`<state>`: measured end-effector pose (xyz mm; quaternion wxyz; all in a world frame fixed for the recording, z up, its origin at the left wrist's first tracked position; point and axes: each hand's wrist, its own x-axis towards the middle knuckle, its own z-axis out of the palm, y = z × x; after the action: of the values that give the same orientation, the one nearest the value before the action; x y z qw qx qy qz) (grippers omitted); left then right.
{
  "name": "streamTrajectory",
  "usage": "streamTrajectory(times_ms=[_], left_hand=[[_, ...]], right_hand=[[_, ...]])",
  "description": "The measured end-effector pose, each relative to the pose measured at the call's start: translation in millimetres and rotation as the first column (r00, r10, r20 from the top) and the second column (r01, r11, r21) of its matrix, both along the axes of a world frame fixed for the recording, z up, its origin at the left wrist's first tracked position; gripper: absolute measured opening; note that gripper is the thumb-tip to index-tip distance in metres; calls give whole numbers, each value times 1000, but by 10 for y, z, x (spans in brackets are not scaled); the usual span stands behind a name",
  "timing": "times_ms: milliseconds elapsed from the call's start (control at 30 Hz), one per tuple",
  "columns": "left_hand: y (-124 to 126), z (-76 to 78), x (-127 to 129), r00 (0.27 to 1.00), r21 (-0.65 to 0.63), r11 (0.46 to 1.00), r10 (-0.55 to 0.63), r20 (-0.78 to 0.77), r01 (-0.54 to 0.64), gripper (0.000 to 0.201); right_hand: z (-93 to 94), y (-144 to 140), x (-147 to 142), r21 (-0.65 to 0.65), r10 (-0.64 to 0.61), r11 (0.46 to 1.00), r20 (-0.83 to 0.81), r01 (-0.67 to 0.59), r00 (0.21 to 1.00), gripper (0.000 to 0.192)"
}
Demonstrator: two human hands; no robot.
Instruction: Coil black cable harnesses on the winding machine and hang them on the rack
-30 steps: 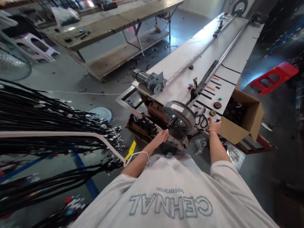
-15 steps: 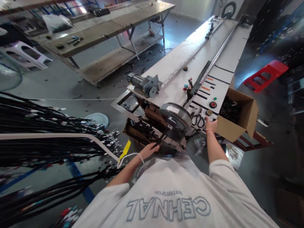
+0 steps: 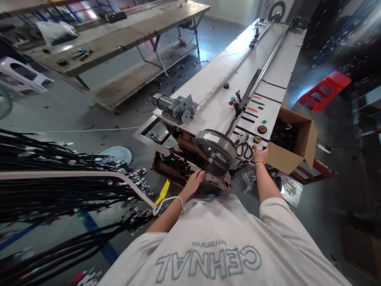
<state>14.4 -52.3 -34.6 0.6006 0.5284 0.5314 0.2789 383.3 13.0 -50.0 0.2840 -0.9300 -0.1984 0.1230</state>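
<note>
My left hand (image 3: pixel 194 181) is closed around a dark crank handle (image 3: pixel 206 166) that sticks out from the hub of a black wheel (image 3: pixel 216 147) at the near end of the long white bench (image 3: pixel 208 91). The wheel has a white label on its rim. My right hand (image 3: pixel 261 155) is wrapped over the bench's near edge, thumb up beside a small tape roll (image 3: pixel 257 140). Black-handled scissors (image 3: pixel 245 149) lie just left of it. Behind the wheel, a black cable bundle (image 3: pixel 233 121) with coloured connectors runs up the bench.
A grey motor (image 3: pixel 172 107) sits at the bench's left corner. An open cardboard box (image 3: pixel 285 157) with black rolls stands at the right, a red stool (image 3: pixel 324 91) beyond it. Black cable bundles (image 3: pixel 59 190) hang at the left. A red button (image 3: pixel 262 129) is on the bench.
My left hand has moved up and right with the crank handle, nearer the wheel's hub. My right hand keeps its place at the bench edge. The whole view has shifted slightly.
</note>
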Motion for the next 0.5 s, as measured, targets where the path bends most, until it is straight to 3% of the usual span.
streamTrajectory(times_ms=[167,400,433,500], left_hand=[[168,17,186,997,-6,999,48,67,-48,50],[280,22,210,983,-209,978,49,176,-11,53],[281,16,172,985,-219,976,36,172,2,54],[270,-26,67,986,-243,961,-99,135,130,53]], right_hand=[[-9,-3,-5,-16,13,1000,12,-13,1000,76],[3,6,-32,-21,0,1000,40,1,999,76],[8,5,-34,-17,2,1000,36,-2,999,75],[18,1,-37,-6,1,1000,21,-1,1000,73]])
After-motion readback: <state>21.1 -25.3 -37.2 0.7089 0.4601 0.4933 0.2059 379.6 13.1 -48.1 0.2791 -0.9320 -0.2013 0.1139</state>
